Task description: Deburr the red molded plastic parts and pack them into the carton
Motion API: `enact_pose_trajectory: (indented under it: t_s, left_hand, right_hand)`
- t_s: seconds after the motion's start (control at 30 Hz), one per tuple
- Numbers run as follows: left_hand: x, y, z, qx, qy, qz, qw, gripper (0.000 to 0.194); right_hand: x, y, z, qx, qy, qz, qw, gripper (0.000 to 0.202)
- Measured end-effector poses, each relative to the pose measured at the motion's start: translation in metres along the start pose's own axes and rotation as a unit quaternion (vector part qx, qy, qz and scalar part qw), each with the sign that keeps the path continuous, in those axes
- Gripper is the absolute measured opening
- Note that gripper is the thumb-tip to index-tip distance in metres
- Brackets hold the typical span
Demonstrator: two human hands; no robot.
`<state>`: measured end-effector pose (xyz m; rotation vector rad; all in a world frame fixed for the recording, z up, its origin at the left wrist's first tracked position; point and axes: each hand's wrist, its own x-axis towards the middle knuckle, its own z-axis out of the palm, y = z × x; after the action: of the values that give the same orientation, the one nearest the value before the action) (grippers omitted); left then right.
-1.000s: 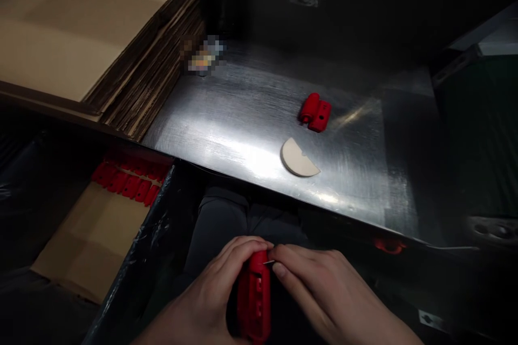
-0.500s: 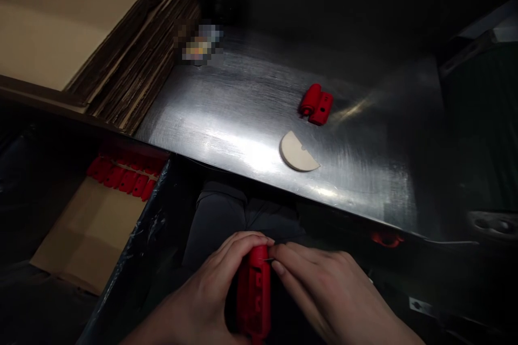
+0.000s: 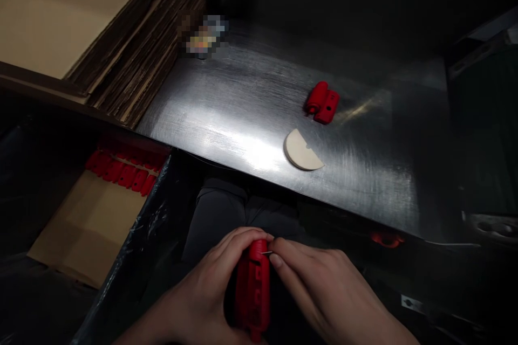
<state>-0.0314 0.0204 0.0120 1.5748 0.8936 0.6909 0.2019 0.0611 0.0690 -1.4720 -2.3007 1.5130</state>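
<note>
My left hand (image 3: 218, 280) is wrapped round a red plastic part (image 3: 258, 291) with slots along its side, held upright above my lap. From the right, my right hand (image 3: 319, 275) pinches a thin metal blade or pin (image 3: 266, 252) between thumb and forefinger. Its tip meets the red part just below the rounded top. On the metal table lie two red pieces side by side (image 3: 322, 103) and, nearer me, a pale half-disc (image 3: 302, 151) with a small notch in its straight edge.
Stacked cardboard sheets (image 3: 133, 48) stand at the upper left. Below them, a lined box (image 3: 121, 259) holds rows of red parts (image 3: 121, 173) on cardboard (image 3: 81, 226). The metal table's (image 3: 226, 102) front edge runs above my lap. A blurred-out item (image 3: 204, 38) lies near the stack.
The thin metal piece now shows more clearly across the red part's upper end. Both hands keep their hold. The whole view has shifted slightly.
</note>
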Motion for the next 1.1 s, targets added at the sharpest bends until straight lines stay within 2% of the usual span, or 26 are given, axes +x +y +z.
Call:
enact_pose_trajectory:
  t_s: [0.17, 0.47, 1.1]
  left_hand:
    - [-0.0017, 0.0017, -0.0014, -0.012, -0.007, -0.038, 0.999, 0.124]
    - [-0.0070, -0.0014, -0.0032, -0.046, -0.023, -0.130, 0.990, 0.131]
    - [-0.0045, 0.0037, -0.0034, -0.025, -0.017, -0.126, 0.992, 0.127]
  right_hand:
    - [0.0023, -0.0046, -0.0032, 0.095, -0.031, 0.057, 0.993, 0.037]
    - [0.0063, -0.0036, -0.0023, 0.125, -0.033, 0.082, 0.988, 0.041]
    - [0.0039, -0.0023, 0.0006, 0.084, -0.002, 0.056, 0.995, 0.039]
